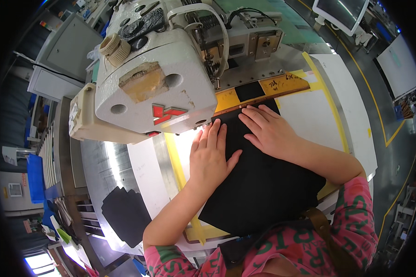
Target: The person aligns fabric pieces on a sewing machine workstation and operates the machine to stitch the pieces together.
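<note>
Black fabric [263,184] lies near and right of the sewing machine head [143,99], its far edge at the yellow guide bar [286,86], probably best kept square by even pressure from left hand [209,157] and right hand [273,133], both flat, fingers slightly apart, unclamped.

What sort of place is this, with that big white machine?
It looks like a sewing workshop, maybe in a factory: there's a big sewing machine, black cloth spread beside it, and yellow floor lines like those marking factory walkways.
</note>
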Available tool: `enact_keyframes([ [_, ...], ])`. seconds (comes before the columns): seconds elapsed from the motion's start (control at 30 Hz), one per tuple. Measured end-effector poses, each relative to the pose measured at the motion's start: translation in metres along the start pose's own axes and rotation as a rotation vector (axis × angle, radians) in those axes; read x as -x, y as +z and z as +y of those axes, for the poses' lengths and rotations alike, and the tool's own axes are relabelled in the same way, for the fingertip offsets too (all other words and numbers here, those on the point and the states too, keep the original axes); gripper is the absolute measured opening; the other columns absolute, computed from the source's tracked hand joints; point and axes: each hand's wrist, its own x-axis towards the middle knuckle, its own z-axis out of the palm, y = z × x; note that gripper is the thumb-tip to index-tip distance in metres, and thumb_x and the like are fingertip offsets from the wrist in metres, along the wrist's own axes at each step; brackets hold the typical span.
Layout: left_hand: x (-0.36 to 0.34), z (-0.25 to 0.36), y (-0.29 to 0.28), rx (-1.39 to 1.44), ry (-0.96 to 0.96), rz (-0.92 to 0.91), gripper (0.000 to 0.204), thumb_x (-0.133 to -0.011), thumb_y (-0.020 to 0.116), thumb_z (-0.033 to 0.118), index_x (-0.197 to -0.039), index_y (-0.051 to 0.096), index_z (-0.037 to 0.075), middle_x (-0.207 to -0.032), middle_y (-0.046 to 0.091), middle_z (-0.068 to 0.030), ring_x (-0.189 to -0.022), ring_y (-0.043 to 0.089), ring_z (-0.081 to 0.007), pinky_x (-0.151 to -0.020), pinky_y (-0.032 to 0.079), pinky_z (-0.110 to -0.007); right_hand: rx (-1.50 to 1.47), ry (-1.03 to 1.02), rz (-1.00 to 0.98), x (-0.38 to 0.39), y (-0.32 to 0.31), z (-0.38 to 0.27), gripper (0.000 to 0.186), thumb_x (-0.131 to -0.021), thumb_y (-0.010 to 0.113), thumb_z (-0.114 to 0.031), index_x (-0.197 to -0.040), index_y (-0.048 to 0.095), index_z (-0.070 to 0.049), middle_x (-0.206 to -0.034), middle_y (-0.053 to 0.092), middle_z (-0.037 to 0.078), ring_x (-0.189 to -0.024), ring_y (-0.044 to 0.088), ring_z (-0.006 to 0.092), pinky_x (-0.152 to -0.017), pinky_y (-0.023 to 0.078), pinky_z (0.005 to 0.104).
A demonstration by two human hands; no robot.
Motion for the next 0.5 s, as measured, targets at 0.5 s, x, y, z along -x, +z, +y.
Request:
enact_keyframes([
  [0.5, 0.0024, -0.0019, -0.0011, 0.013, -0.031, -0.006, 0.066, -0.075, 0.075, 0.035, -0.129, 0.055, 0.003, -0.136, 0.05, -0.0158, -0.122, 0.052, -0.0323, -0.102, 0.039, -0.042, 0.111, -0.023, -0.023, 0.0013, -0.0076, 0.0045, 0.05, -0.088, 0.064, -0.031, -0.127, 0.056, 0.0, -0.133, 0.053, 0.014, -0.126, 0.05, 0.0265, -0.112, 0.029, 0.0469],
])
